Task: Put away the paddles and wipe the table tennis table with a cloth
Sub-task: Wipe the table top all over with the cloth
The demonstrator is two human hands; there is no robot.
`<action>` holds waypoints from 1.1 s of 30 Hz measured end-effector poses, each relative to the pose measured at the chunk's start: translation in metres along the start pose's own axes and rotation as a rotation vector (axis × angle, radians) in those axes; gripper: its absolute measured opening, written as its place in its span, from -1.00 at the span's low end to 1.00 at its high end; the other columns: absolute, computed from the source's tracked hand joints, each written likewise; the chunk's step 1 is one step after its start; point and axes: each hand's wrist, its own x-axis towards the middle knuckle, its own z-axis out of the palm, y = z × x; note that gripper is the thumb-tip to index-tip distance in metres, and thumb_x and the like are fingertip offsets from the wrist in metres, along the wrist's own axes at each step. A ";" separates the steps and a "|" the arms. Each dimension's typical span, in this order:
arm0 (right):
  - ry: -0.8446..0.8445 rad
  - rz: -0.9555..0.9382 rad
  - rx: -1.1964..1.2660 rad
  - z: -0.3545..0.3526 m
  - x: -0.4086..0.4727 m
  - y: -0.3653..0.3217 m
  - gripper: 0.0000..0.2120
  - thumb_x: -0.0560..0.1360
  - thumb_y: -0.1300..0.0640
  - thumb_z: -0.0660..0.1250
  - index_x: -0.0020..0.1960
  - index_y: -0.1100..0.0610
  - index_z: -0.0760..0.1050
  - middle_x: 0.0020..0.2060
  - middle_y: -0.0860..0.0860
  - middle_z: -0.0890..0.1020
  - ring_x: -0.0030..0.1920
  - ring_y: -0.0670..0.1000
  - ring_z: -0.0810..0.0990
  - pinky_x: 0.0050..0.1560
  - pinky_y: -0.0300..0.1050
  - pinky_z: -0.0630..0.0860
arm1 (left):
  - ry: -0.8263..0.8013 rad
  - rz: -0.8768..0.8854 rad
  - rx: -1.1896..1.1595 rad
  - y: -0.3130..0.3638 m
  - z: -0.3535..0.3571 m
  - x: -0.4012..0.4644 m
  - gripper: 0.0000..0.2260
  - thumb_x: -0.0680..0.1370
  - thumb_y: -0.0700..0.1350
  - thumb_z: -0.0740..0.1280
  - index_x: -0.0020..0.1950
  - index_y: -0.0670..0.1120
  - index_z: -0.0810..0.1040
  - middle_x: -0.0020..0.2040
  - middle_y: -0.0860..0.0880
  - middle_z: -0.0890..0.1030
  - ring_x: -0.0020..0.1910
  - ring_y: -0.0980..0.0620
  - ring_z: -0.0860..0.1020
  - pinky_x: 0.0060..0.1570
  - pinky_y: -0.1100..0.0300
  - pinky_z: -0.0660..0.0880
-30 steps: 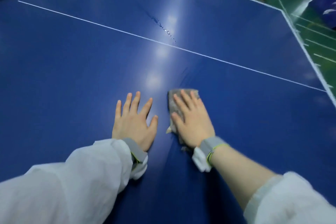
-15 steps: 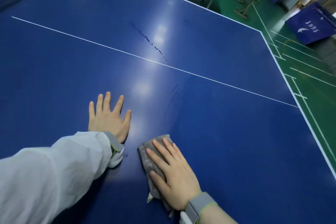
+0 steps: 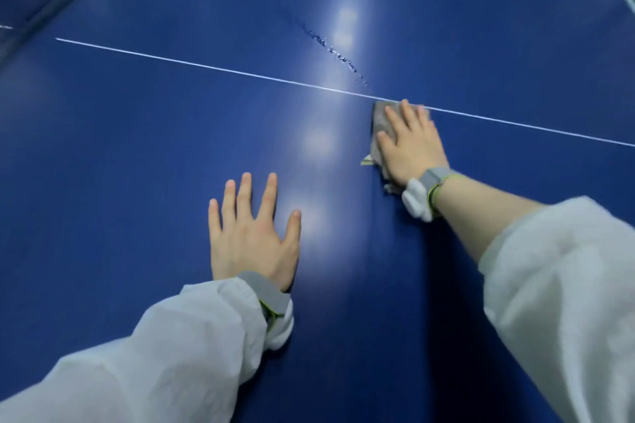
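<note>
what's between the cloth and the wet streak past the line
In the head view, only the white line and bare blue table. The cloth, under the right hand, reaches the line; the wet streak starts just beyond.

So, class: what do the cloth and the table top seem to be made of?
Cloth: soft woven or microfibre fabric, matt grey; it creases under the right hand. Table top: hard board with a smooth blue coating, probably painted; it reflects lamps as bright patches.

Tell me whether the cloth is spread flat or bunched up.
Flat, apparently folded: the cloth lies under the right hand, whose straight fingers press it to the table.
</note>
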 end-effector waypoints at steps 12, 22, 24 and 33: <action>-0.055 -0.168 -0.057 -0.005 -0.058 -0.023 -0.43 0.63 -0.16 0.02 0.59 0.00 0.10 0.59 -0.01 0.09 0.59 0.10 -0.07 0.56 0.05 -0.10 | -0.024 0.022 0.021 0.005 -0.001 -0.002 -0.45 0.61 0.29 -0.11 0.59 0.18 0.01 0.63 -0.01 -0.04 0.59 -0.04 -0.13 0.54 -0.07 -0.18; -0.071 -0.169 -0.041 0.012 -0.244 -0.096 -0.42 0.61 -0.13 -0.03 0.58 0.01 0.13 0.58 -0.01 0.13 0.59 0.09 -0.05 0.55 0.09 -0.06 | -0.170 0.129 -0.004 -0.007 -0.015 -0.002 -0.48 0.64 0.20 -0.05 0.60 0.18 0.01 0.62 -0.07 -0.13 0.59 -0.09 -0.21 0.52 -0.11 -0.25; -0.056 -0.166 -0.050 0.014 -0.274 -0.109 -0.44 0.61 -0.10 0.04 0.57 0.04 0.19 0.57 0.00 0.18 0.58 0.09 0.00 0.52 0.10 -0.01 | -0.187 0.156 -0.053 -0.014 -0.026 0.000 -0.50 0.64 0.17 -0.01 0.59 0.16 0.07 0.63 -0.05 -0.05 0.59 -0.06 -0.13 0.53 -0.04 -0.16; -0.094 -0.121 -0.018 0.010 -0.210 -0.105 -0.37 0.58 -0.20 -0.16 0.60 -0.02 0.02 0.60 -0.08 -0.01 0.59 0.01 -0.18 0.56 0.01 -0.19 | -0.105 0.146 0.048 -0.041 -0.017 0.016 -0.42 0.58 0.33 -0.20 0.59 0.21 -0.09 0.63 -0.01 -0.10 0.58 -0.10 -0.22 0.51 -0.14 -0.26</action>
